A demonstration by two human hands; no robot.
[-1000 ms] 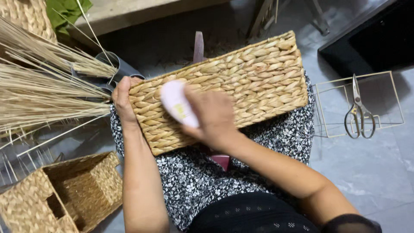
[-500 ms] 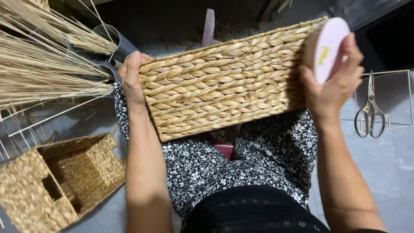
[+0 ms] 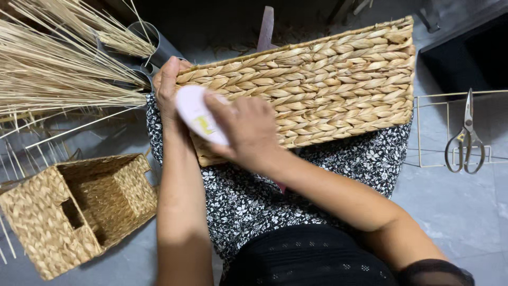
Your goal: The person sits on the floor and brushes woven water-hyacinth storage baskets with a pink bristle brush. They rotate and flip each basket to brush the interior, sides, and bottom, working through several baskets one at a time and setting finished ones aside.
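On the lap, over a black-and-white flowered skirt (image 3: 296, 175), lies a woven basket (image 3: 328, 85), long side up, its plaited rows running across. The right hand (image 3: 248, 132) reaches across it to its left end, fingers curled around a pale pink oval tool (image 3: 197, 114), which looks pressed flat against the weave near the corner; I cannot tell what kind of tool it is. The left hand (image 3: 168, 85) clasps that same left end, fingers folded over the rim, thumb side hidden behind the pink tool.

The basket looks light and fairly stiff: thick braided fibre over what seems a rigid frame, with a rough, grippy face unlikely to slip. The rims and corners seem the firmest places to hold; the middle of a panel would probably give a little under pressure. Loose strand ends may snag or fray if rubbed hard.

Left of the knees a smaller basket (image 3: 74, 212) lies tipped on the floor, open side up. Beyond it, dry stalks (image 3: 58, 74) fan out of dark tubes (image 3: 153, 42). To the right, scissors (image 3: 465, 137) rest on a wire frame (image 3: 431, 132).
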